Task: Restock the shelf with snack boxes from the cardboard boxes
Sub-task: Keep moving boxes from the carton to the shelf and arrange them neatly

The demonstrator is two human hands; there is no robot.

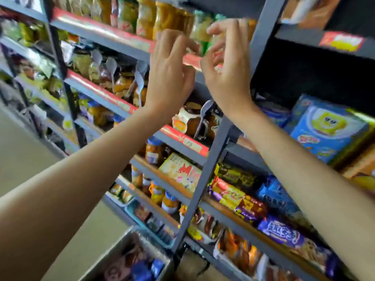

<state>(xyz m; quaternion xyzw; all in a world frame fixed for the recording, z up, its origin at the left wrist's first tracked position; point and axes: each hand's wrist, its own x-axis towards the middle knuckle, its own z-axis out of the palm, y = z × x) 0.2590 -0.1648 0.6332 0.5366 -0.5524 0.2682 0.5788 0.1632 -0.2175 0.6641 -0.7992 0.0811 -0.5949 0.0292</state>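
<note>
Up high, both the left hand (170, 74) and right hand (225, 65) hover loosely curled, holding nothing, before jars (162, 19).

We cannot read any words here, because the picture is blurry. The red strips (183, 138) on the shelf edges have small marks, but we cannot make them out. A blue box (326, 128) shows a yellow cartoon face and some tiny letters too fuzzy for us to read. A purple packet (281, 233) has big white letters that we cannot tell. A pale box (180, 172) has a red cartoon animal and blurry writing.
</note>
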